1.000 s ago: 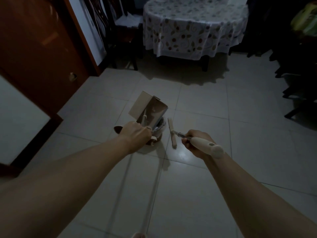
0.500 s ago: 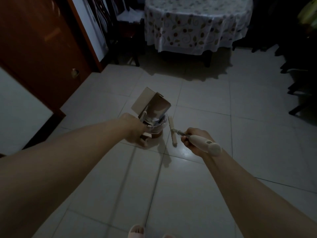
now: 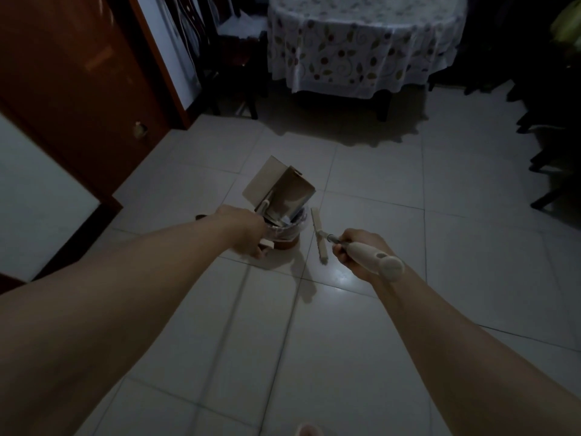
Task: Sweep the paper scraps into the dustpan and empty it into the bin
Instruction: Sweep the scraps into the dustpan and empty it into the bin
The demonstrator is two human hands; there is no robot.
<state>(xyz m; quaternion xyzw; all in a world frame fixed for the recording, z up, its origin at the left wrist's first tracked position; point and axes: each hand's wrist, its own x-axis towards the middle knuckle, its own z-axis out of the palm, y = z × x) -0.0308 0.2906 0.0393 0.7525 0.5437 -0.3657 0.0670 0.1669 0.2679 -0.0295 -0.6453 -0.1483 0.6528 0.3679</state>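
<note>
Head: dustpan (image 3: 279,190) tipped over bin (image 3: 287,234).

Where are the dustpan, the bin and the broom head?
dustpan (image 3: 290,196): head view, on its tilted inner face.
bin (image 3: 287,234): head view, on the clear liner at its rim.
broom head (image 3: 319,236): head view, middle of the pale bar on the floor.

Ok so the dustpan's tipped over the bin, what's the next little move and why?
Probably give the dustpan a small shake or tilt it a touch steeper with the left hand. Its mouth already points down into the bin, so that should drop any scraps clinging inside. The right hand can keep the broom parked beside the bin.
</note>
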